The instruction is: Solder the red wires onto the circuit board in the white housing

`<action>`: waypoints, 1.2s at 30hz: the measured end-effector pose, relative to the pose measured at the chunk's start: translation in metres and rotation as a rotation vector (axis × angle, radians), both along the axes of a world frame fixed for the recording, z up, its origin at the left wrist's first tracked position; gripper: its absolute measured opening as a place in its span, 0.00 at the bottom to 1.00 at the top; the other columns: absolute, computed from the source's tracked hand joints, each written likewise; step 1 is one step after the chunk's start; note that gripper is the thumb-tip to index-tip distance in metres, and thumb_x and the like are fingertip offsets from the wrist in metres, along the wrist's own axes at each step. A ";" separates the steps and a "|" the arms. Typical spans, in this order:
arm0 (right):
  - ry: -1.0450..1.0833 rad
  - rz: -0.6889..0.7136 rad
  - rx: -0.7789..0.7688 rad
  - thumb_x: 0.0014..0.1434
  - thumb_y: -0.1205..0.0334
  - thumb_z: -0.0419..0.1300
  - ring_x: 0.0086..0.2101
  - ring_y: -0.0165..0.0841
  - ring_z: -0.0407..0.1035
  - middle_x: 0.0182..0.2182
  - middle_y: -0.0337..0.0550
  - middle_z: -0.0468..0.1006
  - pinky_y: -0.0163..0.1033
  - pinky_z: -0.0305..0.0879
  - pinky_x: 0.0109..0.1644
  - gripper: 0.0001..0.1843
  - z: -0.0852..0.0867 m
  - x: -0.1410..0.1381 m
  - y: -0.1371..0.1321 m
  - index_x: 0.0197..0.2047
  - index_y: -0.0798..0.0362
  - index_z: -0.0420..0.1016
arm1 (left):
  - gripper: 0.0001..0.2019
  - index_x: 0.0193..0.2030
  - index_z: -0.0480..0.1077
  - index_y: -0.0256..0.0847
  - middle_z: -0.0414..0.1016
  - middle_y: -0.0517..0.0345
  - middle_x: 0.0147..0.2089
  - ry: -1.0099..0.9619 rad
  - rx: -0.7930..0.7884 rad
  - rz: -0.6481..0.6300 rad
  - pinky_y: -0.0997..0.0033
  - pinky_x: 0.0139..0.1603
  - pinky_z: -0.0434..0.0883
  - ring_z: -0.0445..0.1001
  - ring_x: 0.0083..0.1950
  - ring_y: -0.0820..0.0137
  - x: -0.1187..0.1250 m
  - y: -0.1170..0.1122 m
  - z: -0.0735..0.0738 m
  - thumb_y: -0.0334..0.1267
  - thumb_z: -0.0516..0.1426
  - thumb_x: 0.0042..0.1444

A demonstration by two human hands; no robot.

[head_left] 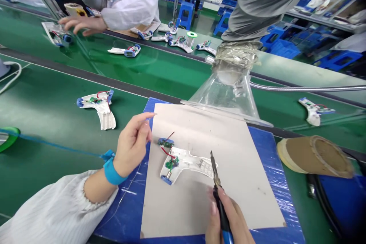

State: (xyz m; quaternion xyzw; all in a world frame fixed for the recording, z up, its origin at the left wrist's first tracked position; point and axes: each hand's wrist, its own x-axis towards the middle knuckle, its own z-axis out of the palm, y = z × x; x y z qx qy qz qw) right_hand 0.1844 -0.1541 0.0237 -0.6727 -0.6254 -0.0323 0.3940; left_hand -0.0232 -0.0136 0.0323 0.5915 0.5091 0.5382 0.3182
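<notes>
My right hand grips a soldering iron by its black and blue handle, its dark tip pointing up and away. The tip is over or beside the handle end of a white plastic housing half, which lies on the cardboard sheet. Green circuit boards, red wires and blue end parts sit in that housing, and a blue-framed display module is at its upper left. My left hand, wearing a blue wrist strap, hovers left of the module, fingers curled and thumb near the index finger. Anything between them is too small to make out.
A clear fume hood on a grey duct hangs behind the cardboard. Similar housing halves lie at left and right. A brown cylindrical holder stands right. Across the green conveyor, a co-worker's hand reaches over more housings.
</notes>
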 end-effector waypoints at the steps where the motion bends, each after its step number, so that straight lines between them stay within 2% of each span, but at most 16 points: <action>1: -0.016 -0.022 -0.022 0.61 0.71 0.59 0.42 0.33 0.76 0.42 0.41 0.80 0.36 0.70 0.45 0.21 -0.002 0.000 0.002 0.57 0.50 0.69 | 0.13 0.51 0.73 0.41 0.71 0.63 0.26 0.018 -0.002 -0.017 0.77 0.30 0.71 0.69 0.25 0.77 -0.003 0.005 -0.002 0.34 0.49 0.67; 3: -0.049 -0.074 -0.102 0.65 0.65 0.56 0.49 0.34 0.73 0.50 0.40 0.78 0.36 0.70 0.49 0.23 -0.008 -0.001 0.005 0.62 0.47 0.63 | 0.15 0.49 0.76 0.40 0.78 0.55 0.36 0.071 -0.015 -0.103 0.72 0.41 0.75 0.76 0.35 0.73 -0.006 0.013 -0.005 0.35 0.50 0.66; 5: -0.033 -0.099 -0.186 0.67 0.63 0.52 0.53 0.34 0.71 0.55 0.38 0.74 0.35 0.70 0.51 0.23 -0.015 -0.002 0.008 0.64 0.45 0.61 | 0.15 0.54 0.75 0.41 0.81 0.51 0.46 0.100 -0.077 -0.245 0.66 0.51 0.76 0.79 0.46 0.67 -0.008 0.017 -0.007 0.38 0.53 0.64; 7: 0.030 -0.083 -0.220 0.67 0.64 0.50 0.53 0.34 0.71 0.56 0.38 0.73 0.34 0.71 0.52 0.22 -0.020 -0.004 0.009 0.63 0.45 0.62 | 0.16 0.53 0.76 0.42 0.82 0.51 0.48 0.154 -0.138 -0.359 0.60 0.57 0.75 0.79 0.51 0.62 -0.008 0.017 -0.007 0.42 0.60 0.59; 9: 0.086 -0.058 -0.212 0.67 0.67 0.49 0.54 0.33 0.70 0.57 0.39 0.72 0.35 0.70 0.54 0.23 -0.023 -0.006 0.010 0.63 0.45 0.62 | 0.11 0.43 0.81 0.43 0.83 0.52 0.44 0.235 -0.122 -0.397 0.56 0.58 0.74 0.80 0.50 0.59 -0.009 0.017 -0.005 0.43 0.64 0.54; 11: 0.095 -0.039 -0.219 0.67 0.70 0.47 0.57 0.32 0.67 0.58 0.40 0.70 0.36 0.70 0.56 0.24 -0.024 -0.006 0.009 0.64 0.45 0.61 | 0.06 0.34 0.81 0.42 0.84 0.53 0.38 0.291 -0.055 -0.397 0.58 0.53 0.77 0.81 0.44 0.60 -0.008 0.016 0.001 0.41 0.65 0.54; 13: 0.064 -0.029 -0.248 0.67 0.71 0.46 0.60 0.32 0.63 0.60 0.40 0.69 0.37 0.68 0.58 0.26 -0.025 -0.005 0.009 0.66 0.44 0.58 | 0.06 0.31 0.79 0.41 0.83 0.55 0.33 0.333 0.010 -0.431 0.67 0.42 0.78 0.81 0.37 0.65 -0.005 0.016 0.013 0.38 0.63 0.56; 16: 0.006 0.024 -0.291 0.66 0.72 0.45 0.61 0.32 0.62 0.60 0.40 0.68 0.38 0.68 0.59 0.29 -0.026 0.000 0.008 0.68 0.42 0.53 | 0.10 0.27 0.75 0.39 0.77 0.60 0.25 0.484 0.090 -0.572 0.77 0.27 0.69 0.74 0.26 0.73 0.007 0.017 0.037 0.33 0.58 0.59; 19: -0.011 0.089 -0.326 0.65 0.74 0.45 0.60 0.31 0.63 0.61 0.41 0.67 0.38 0.67 0.60 0.34 -0.026 0.005 0.007 0.70 0.41 0.46 | 0.13 0.22 0.73 0.37 0.73 0.62 0.19 0.631 0.098 -0.728 0.78 0.22 0.62 0.68 0.20 0.76 0.025 0.021 0.051 0.29 0.55 0.58; 21: -0.001 0.099 -0.333 0.65 0.74 0.45 0.60 0.31 0.63 0.61 0.42 0.67 0.37 0.67 0.60 0.34 -0.027 0.007 0.007 0.70 0.41 0.45 | 0.12 0.21 0.75 0.37 0.74 0.61 0.18 0.638 0.017 -0.802 0.78 0.22 0.61 0.69 0.19 0.76 0.040 0.026 0.050 0.28 0.57 0.55; 24: 0.034 0.084 -0.312 0.66 0.72 0.44 0.61 0.31 0.62 0.61 0.43 0.67 0.36 0.68 0.59 0.31 -0.028 0.006 0.009 0.69 0.42 0.50 | 0.09 0.24 0.79 0.38 0.77 0.60 0.20 0.546 -0.091 -0.804 0.79 0.22 0.63 0.71 0.20 0.75 0.059 0.029 0.034 0.27 0.60 0.52; 27: 0.099 0.041 -0.234 0.67 0.70 0.43 0.60 0.32 0.63 0.60 0.41 0.68 0.36 0.70 0.57 0.27 -0.028 0.002 0.011 0.66 0.44 0.56 | 0.06 0.29 0.82 0.39 0.80 0.59 0.23 0.461 -0.128 -0.696 0.77 0.25 0.66 0.73 0.24 0.72 0.071 0.025 0.016 0.28 0.62 0.52; 29: 0.112 -0.025 -0.195 0.67 0.68 0.45 0.57 0.31 0.67 0.58 0.38 0.71 0.34 0.70 0.55 0.23 -0.024 0.000 0.012 0.63 0.43 0.61 | 0.06 0.33 0.82 0.41 0.80 0.59 0.24 0.453 -0.132 -0.634 0.75 0.29 0.69 0.74 0.27 0.71 0.073 0.021 0.008 0.28 0.64 0.52; 33: 0.106 -0.150 -0.151 0.68 0.63 0.50 0.46 0.28 0.75 0.46 0.34 0.79 0.30 0.69 0.51 0.15 -0.009 -0.003 0.011 0.55 0.45 0.68 | 0.05 0.32 0.82 0.45 0.80 0.61 0.25 0.486 -0.108 -0.607 0.70 0.36 0.68 0.73 0.30 0.70 0.071 0.014 0.007 0.30 0.66 0.52; 36: 0.138 -0.227 -0.085 0.67 0.60 0.52 0.43 0.30 0.76 0.38 0.36 0.81 0.31 0.68 0.48 0.14 0.000 -0.004 0.008 0.55 0.48 0.69 | 0.06 0.28 0.81 0.44 0.79 0.62 0.25 0.509 -0.146 -0.632 0.66 0.41 0.66 0.73 0.32 0.69 0.069 0.012 0.011 0.30 0.65 0.53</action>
